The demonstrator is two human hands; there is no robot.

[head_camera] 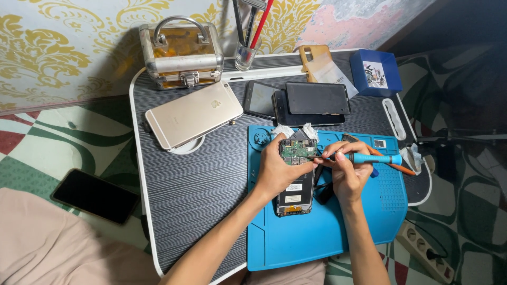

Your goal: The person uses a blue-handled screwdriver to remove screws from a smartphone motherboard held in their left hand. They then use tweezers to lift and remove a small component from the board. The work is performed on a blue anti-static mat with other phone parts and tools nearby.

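Right under the grip, white labels sit on the opened phone (294, 182), which lies on the blue mat (327, 232). Her left hand (277, 169) clasps its upper edge; the right hand (346, 171) pinches a blue-handled screwdriver (364, 158), tip touching the green board. Beyond, a blue box (376, 71).

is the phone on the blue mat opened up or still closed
Opened up: the phone lies on the blue mat with its green circuit board and inner parts bare, steadied by the left hand.
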